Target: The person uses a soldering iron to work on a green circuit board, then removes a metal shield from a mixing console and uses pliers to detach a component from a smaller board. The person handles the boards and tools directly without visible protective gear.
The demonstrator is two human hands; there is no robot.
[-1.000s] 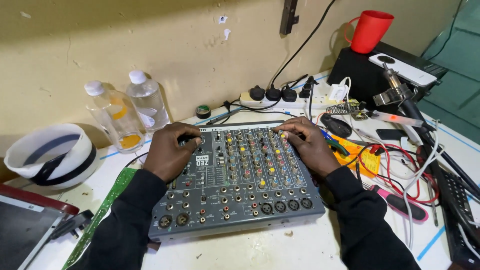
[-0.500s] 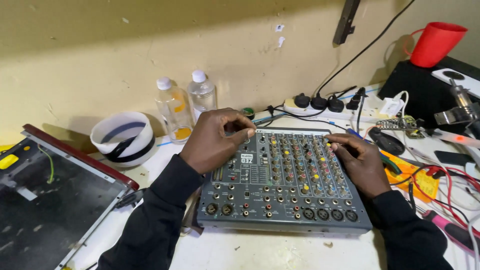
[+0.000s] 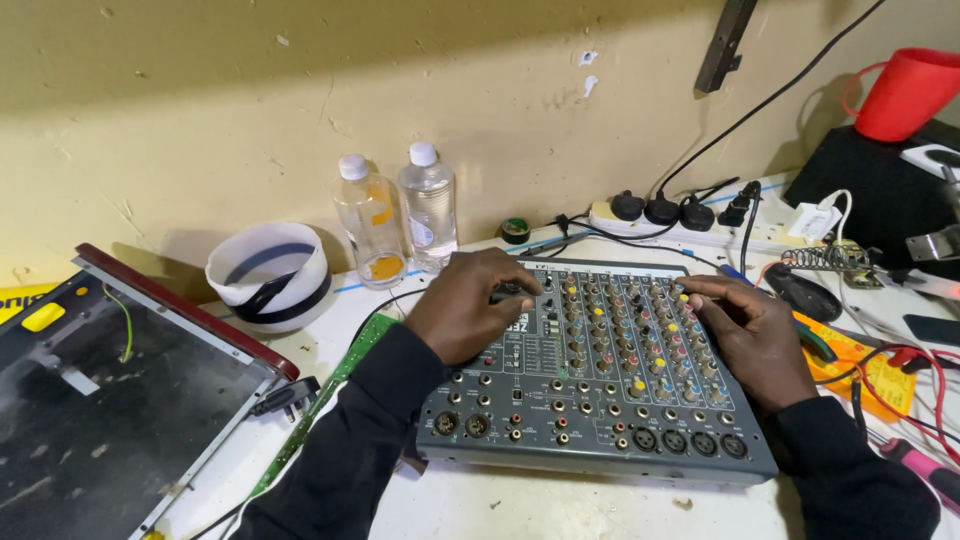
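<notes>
Mixer (image 3: 600,380) is braced at both sides so it stays put: left hand (image 3: 468,312) curled loosely on its knobs, right hand (image 3: 755,335) laid flat, nothing gripped.

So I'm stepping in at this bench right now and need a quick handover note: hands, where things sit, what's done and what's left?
Left hand: resting on the upper left of the grey audio mixer, fingers curled over its knobs.
Right hand: on the mixer's upper right edge, fingertips at the coloured knobs.
Mixer lies flat on the white table, casing closed.
Two clear bottles and a white bowl stand behind it, a power strip by the wall.
Done: nothing visibly opened. Left: cannot tell.
</notes>
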